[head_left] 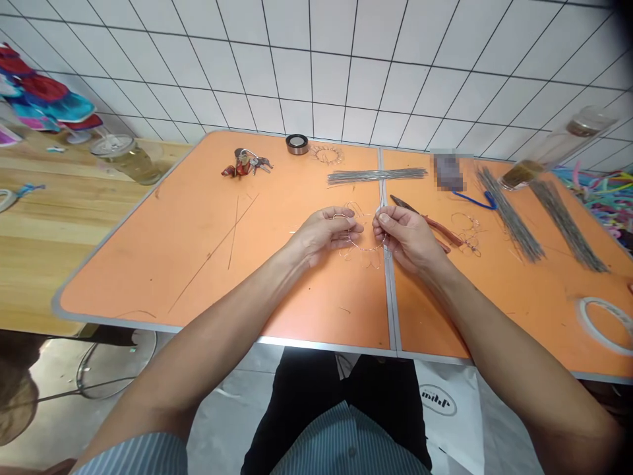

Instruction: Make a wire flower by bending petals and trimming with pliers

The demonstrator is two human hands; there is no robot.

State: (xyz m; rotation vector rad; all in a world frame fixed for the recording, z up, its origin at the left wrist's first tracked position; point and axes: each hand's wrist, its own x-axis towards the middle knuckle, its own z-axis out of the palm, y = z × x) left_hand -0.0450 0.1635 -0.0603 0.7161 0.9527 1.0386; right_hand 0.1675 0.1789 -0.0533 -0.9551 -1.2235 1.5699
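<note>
A thin wire ring with small petal-like loops [366,250] is held between my two hands above the orange table [306,310]. My left hand [332,231] grips its left side, fingers bent around the wire. On the right side, my right hand [401,232] pinches the wire between thumb and fingertips, and a wire end points up from there. Pliers with red handles [442,230] lie just behind and right of my right hand. Near them is another looped wire piece [466,227]. A bundle of straight wires [376,175] rests beyond my hands.
Two wire bundles [512,214] [568,226] lie at the right, near a glass bottle [527,173] and a tape roll [586,320]. Keys [247,163], a dark round roll [297,144] and a wire ring [327,155] sit at the back. Loose wires [212,251] lie left.
</note>
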